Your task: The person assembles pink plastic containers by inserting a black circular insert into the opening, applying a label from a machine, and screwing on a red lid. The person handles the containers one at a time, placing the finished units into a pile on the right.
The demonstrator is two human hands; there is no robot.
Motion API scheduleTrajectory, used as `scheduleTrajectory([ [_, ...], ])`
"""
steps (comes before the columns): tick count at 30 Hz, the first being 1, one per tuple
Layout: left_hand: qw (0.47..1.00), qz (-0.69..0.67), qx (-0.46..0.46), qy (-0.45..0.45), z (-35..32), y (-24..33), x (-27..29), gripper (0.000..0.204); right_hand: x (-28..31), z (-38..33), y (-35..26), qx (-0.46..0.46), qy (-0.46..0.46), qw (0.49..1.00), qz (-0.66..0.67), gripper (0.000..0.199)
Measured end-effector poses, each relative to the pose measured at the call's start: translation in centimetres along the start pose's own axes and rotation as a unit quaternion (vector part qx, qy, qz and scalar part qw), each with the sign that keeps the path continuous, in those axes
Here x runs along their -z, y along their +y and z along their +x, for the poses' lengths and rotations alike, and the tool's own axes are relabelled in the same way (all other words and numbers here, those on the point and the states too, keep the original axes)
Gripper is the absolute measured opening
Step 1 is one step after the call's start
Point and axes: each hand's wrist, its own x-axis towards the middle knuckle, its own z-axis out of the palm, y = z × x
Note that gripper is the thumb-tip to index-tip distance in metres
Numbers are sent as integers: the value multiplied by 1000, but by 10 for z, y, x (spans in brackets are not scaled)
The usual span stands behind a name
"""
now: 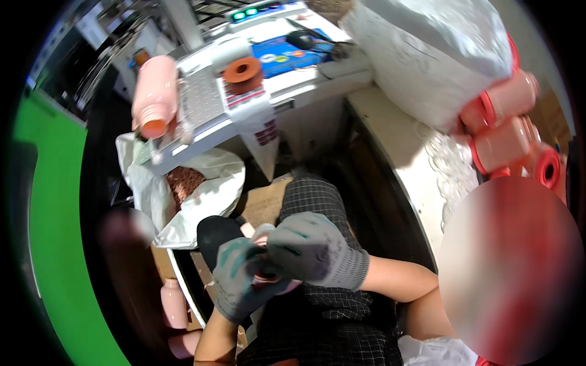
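Note:
Both my hands wear grey knit gloves with green and purple patches, and they meet over my lap. Between them is a pink bottle-like piece (260, 240) with a whitish end, mostly hidden by the fingers. My left hand (241, 274) is wrapped round it from the left and below. From the right, my right hand (311, 247) lies over it with curled fingers; what its fingertips touch is hidden. Ahead, a larger pink bottle (157, 91) lies on the worktop's left end, its open mouth facing me.
An orange-brown tape roll (243, 74) sits on the worktop beside a blue sheet (287, 52). Below, an open white bag (220, 183) contains small brownish pieces. At right stand a big white sack (421, 61) and piled pink containers with red rims (503, 143). Another pink bottle (174, 305) lies low left.

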Motion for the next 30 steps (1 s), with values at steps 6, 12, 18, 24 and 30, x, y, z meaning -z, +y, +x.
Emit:
scheduleTrajectory([
  [6, 996, -69, 47, -33, -12, -19, 6, 42, -7, 1, -21, 49, -128, 985, -103, 43],
  [12, 989, 84, -106, -67, 1, -24, 17, 43, 1, 7, -30, 18, -208, 965, -157, 39],
  [18, 996, 86, 13, -33, 3, -11, 21, 38, -18, -9, -12, 51, -118, 985, -114, 33],
  [24, 974, 154, 14, -164, 21, -3, 39, 38, -18, -9, -18, 95, -118, 969, -196, 30],
  [30, 966, 76, -5, -247, 62, -11, 46, 29, -13, -12, -13, 99, -116, 971, -182, 27],
])
